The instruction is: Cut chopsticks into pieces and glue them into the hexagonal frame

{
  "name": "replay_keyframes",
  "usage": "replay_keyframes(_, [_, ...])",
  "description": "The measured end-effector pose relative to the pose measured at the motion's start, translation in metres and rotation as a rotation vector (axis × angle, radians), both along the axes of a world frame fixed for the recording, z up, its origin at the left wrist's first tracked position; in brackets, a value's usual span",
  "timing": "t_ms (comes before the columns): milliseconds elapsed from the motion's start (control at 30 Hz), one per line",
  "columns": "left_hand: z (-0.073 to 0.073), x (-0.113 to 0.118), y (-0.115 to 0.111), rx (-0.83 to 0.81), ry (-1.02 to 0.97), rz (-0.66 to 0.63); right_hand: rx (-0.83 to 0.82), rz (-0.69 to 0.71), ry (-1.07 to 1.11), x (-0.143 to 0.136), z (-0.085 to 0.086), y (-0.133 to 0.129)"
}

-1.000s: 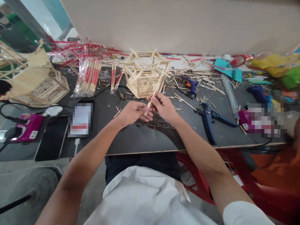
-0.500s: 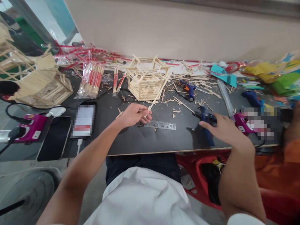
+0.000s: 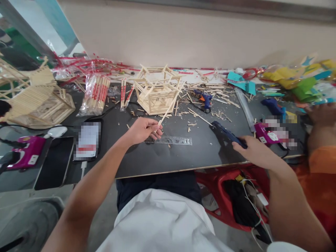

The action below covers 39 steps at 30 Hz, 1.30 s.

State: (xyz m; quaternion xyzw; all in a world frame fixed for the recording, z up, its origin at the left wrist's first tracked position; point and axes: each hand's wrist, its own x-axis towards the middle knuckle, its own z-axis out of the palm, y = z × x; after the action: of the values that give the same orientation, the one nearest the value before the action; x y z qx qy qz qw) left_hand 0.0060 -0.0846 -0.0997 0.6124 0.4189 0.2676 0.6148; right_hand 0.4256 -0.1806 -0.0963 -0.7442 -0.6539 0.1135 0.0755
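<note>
My left hand (image 3: 145,131) pinches a thin wooden stick (image 3: 166,115) that points up and to the right, its far end in front of a frame built of sticks (image 3: 157,99). Below that hand a clear plastic ruler (image 3: 178,140) lies on the dark table. On the right, my right hand (image 3: 253,150) has its fingers round the near end of a dark blue hand tool (image 3: 227,133), which looks like pliers. Part of the tool's handle is hidden by the fingers. Its far tip meets the end of a loose stick (image 3: 199,116).
Behind stand a blue glue gun (image 3: 206,99), stick scraps and packaged chopsticks (image 3: 96,92). Phones (image 3: 88,140) and a purple power strip (image 3: 26,152) lie left. Another purple power strip (image 3: 265,133) and another person's hand (image 3: 322,115) are right. A larger stick model (image 3: 44,101) stands far left.
The dark blue tool has turned from nearly upright to slanting across the table, its handles now closer together. My left hand keeps its pinch on the stick. The view has shifted slightly.
</note>
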Motion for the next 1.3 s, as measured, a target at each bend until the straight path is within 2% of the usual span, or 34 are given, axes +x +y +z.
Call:
replay_keyframes(100, [0.003, 0.000, 0.000, 0.007, 0.008, 0.004, -0.134, -0.018, 0.148, -0.029, 0.021, -0.003])
replay_keyframes(200, [0.006, -0.001, -0.001, 0.032, 0.018, 0.007, -0.170, 0.090, 0.293, -0.061, 0.033, 0.001])
replay_keyframes(367, [0.011, -0.002, -0.002, 0.019, 0.018, 0.015, -0.302, 0.311, 0.335, -0.113, 0.040, 0.023])
replay_keyframes(533, [0.010, -0.004, -0.001, -0.035, 0.024, 0.028, -0.344, 0.400, 0.381, -0.145, 0.040, 0.044])
replay_keyframes(700, [0.007, -0.001, -0.001, -0.102, 0.047, 0.052, -0.359, 0.431, 0.445, -0.166, 0.038, 0.049])
replay_keyframes(900, [0.007, 0.001, 0.000, -0.145, 0.082, 0.063, -0.348, 0.401, 0.463, -0.181, 0.031, 0.047])
replay_keyframes(1300, [0.014, 0.000, -0.002, -0.083, 0.162, 0.028, -0.173, 0.444, 0.239, -0.189, 0.024, 0.047])
